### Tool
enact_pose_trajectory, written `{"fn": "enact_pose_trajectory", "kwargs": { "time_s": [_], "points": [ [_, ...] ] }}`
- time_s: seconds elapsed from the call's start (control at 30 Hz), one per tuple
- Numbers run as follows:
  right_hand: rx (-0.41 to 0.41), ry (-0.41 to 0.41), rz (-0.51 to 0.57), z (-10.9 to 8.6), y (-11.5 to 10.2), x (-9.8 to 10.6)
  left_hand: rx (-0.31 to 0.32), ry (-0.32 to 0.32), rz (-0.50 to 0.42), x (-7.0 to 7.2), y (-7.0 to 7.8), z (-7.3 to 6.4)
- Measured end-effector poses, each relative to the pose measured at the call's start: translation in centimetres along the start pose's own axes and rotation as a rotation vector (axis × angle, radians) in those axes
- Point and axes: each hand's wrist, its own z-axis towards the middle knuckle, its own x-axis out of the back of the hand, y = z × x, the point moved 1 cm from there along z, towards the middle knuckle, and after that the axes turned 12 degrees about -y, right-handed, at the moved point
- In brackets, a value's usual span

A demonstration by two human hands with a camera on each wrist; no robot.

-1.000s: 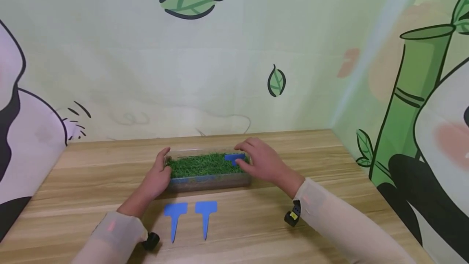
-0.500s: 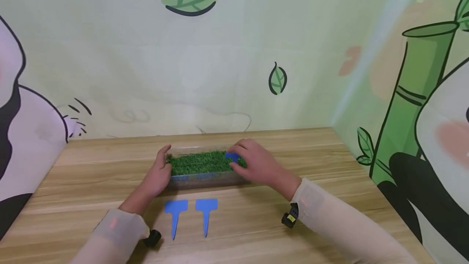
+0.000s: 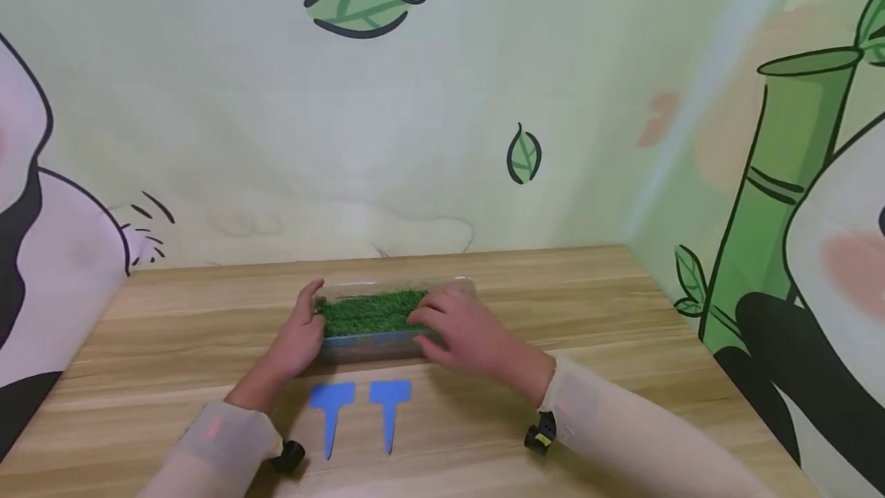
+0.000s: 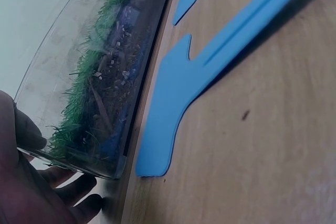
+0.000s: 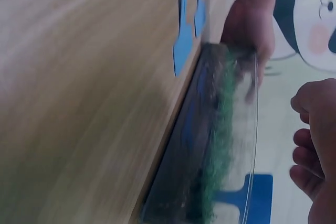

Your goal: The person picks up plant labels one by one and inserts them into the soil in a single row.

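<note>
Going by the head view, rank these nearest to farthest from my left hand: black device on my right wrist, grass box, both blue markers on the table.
1. Grass box: left end held by your left hand.
2. Left blue marker: your side of the box.
3. Right blue marker: beside the left one.
4. Black device: far to the right.

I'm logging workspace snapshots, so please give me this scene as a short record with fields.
Box: clear, green grass over dark soil
Left hand: grips the box's left end
Right hand: near the box's right end, holding nothing visible
Planted marker: blue, stem in the grass, right end
Loose markers: two, blue, T-shaped, lying on the table
</note>
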Motion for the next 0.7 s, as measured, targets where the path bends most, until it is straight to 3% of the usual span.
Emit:
{"fn": "enact_pose_trajectory", "kwargs": {
  "time_s": [0.1,0.27,0.33,0.4,0.53,0.7],
  "points": [
    [0.016,-0.108,0.017,-0.2,-0.9,-0.1,0.002,-0.003,-0.014,-0.4,0.1,0.3],
    [-0.057,-0.396,0.155,-0.1,-3.0,-1.2,0.018,0.005,-0.023,-0.5,0.1,0.3],
    [-0.075,-0.469,0.167,-0.1,-3.8,-1.8,0.026,0.000,-0.020,-0.4,0.1,0.2],
    [-0.065,-0.504,0.142,-0.1,-4.4,-2.5,0.029,-0.004,-0.018,-0.4,0.0,0.1],
    [-0.059,-0.491,0.097,0.1,-4.9,-3.5,0.033,0.001,-0.018,-0.4,-0.1,0.1],
    [-0.113,-0.524,0.142,0.4,-5.2,-4.0,0.024,0.000,-0.022,-0.3,-0.1,0.1]
  ]
}}
